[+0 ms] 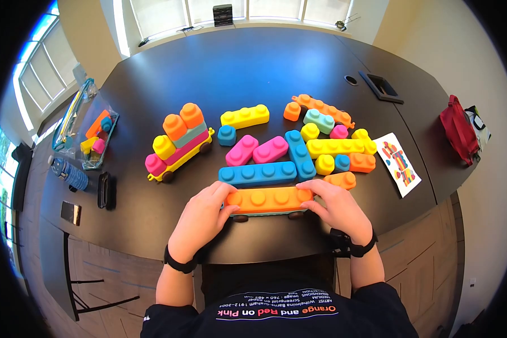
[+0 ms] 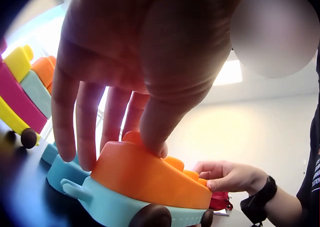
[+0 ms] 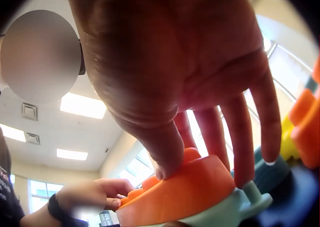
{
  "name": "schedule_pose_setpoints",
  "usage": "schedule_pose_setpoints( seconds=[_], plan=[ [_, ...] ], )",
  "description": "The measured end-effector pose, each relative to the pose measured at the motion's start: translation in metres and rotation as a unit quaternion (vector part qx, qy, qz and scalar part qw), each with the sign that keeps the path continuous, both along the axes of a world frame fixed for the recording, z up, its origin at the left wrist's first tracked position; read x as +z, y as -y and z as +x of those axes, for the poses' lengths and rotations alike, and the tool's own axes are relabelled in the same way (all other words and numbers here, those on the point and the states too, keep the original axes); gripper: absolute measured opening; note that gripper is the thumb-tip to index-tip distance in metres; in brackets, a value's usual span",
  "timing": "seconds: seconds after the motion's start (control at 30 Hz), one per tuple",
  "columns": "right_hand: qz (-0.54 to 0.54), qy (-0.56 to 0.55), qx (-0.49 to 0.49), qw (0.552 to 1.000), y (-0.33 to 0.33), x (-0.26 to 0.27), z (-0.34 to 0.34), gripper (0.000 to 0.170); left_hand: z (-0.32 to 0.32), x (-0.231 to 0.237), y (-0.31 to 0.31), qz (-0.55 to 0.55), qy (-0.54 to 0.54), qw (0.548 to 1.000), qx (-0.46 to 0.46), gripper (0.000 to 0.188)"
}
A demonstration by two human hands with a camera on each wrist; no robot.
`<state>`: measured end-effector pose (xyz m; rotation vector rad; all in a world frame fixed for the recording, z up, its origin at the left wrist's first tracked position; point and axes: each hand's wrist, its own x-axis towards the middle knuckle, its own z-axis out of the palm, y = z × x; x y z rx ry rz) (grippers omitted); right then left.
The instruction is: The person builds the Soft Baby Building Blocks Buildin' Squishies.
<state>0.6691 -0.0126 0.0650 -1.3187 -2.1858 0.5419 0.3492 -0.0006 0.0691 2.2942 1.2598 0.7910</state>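
Observation:
A long orange building block (image 1: 270,207) lies along a light-blue wheeled base (image 2: 112,204) near the front of the table. My left hand (image 1: 199,217) grips the block's left end, thumb at the near side and fingers at the far side. At the opposite end, my right hand (image 1: 343,209) holds it the same way. Dark wheels (image 1: 240,218) show under the base, and a small hitch (image 3: 259,204) sticks out at its end. Just behind the block is a long blue block (image 1: 257,174).
A stacked block car (image 1: 180,155) stands to the left. Two pink blocks (image 1: 242,150), a yellow block (image 1: 245,116) and several others lie farther back. A picture card (image 1: 398,164) is at right; a clear bag (image 1: 90,132) and water bottle (image 1: 70,174) stand at left.

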Motion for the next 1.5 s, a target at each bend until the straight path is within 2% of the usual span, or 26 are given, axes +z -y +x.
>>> schedule_pose_setpoints(
  seconds=[0.3, 0.37, 0.6, 0.67, 0.9, 0.93, 1.0, 1.17, 1.33, 1.47, 1.5],
  plan=[
    [0.021, 0.025, -0.019, 0.999, 0.000, -0.001, 0.002, 0.034, 0.008, -0.003, 0.002, 0.013, -0.003, 1.000, 0.011, 0.029],
    [0.063, 0.025, -0.013, 0.998, 0.001, 0.001, 0.000, 0.032, 0.008, -0.002, 0.003, 0.009, -0.001, 1.000, 0.013, 0.029],
    [0.087, 0.021, -0.005, 0.996, 0.002, 0.005, -0.001, 0.030, 0.007, -0.003, 0.002, 0.007, -0.001, 1.000, 0.016, 0.029],
    [0.126, 0.019, -0.010, 0.992, 0.001, 0.003, -0.002, 0.031, 0.007, -0.003, 0.002, 0.005, 0.002, 1.000, 0.015, 0.029],
    [0.095, 0.025, -0.023, 0.995, 0.002, 0.003, -0.003, 0.028, 0.007, -0.003, 0.000, 0.008, -0.012, 1.000, 0.014, 0.028],
    [0.094, 0.026, -0.021, 0.995, 0.002, 0.003, -0.003, 0.027, 0.004, 0.001, -0.005, 0.008, -0.013, 1.000, 0.014, 0.028],
    [0.094, 0.027, -0.018, 0.995, 0.002, 0.003, -0.003, 0.027, -0.008, 0.014, -0.020, -0.034, -0.040, 0.998, -0.043, 0.026],
    [0.071, 0.029, -0.023, 0.997, 0.003, 0.005, -0.003, 0.027, -0.017, 0.027, -0.064, 0.021, -0.043, 0.998, 0.028, 0.023],
    [0.068, 0.022, -0.019, 0.997, 0.003, 0.004, -0.003, 0.027, -0.007, 0.003, -0.127, 0.161, -0.100, 0.982, 0.009, 0.027],
    [0.066, 0.023, -0.019, 0.997, 0.002, 0.004, -0.001, 0.027, 0.010, -0.020, -0.160, 0.143, -0.129, 0.981, 0.024, 0.024],
    [0.068, 0.023, -0.020, 0.997, 0.002, 0.005, -0.001, 0.027, 0.013, -0.024, -0.165, 0.134, -0.171, 0.975, 0.044, 0.019]
  ],
)
